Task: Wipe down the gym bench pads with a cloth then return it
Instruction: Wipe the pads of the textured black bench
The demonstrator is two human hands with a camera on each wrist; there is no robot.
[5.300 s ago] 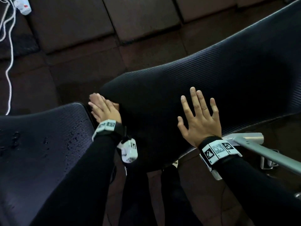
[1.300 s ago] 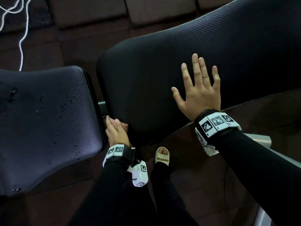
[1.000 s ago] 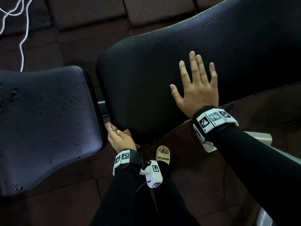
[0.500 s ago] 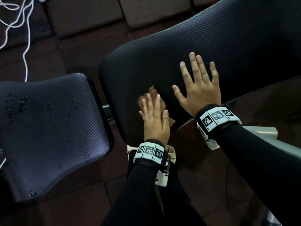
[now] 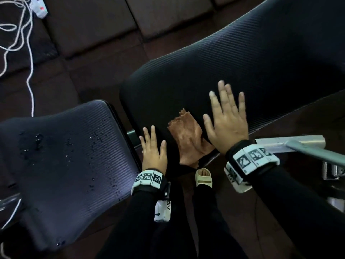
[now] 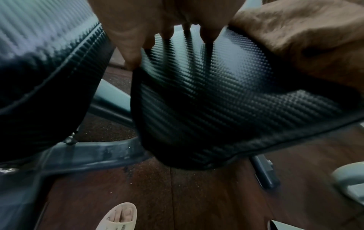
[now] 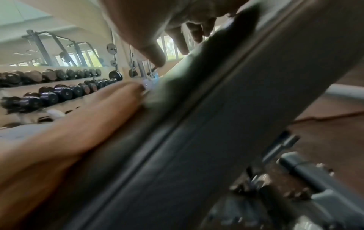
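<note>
I'm counting two pads [image 5: 61, 156] [image 5: 242, 58], one cloth [image 5: 188, 141], two hands [image 5: 154, 156] [image 5: 226, 126] and one sandal [image 5: 203, 178].

Black sleeves [image 5: 291, 199], checker-marked white wristbands [image 5: 148, 179], seemingly cream sandal [image 5: 203, 177].

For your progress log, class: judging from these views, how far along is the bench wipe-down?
Done: nothing is certain; the long black textured back pad shows no droplets. In hand: the crumpled brown cloth lies on that pad, held by neither the flat left hand nor the right hand. Left: the smaller black seat pad carries water droplets, and the cloth is not returned.
</note>
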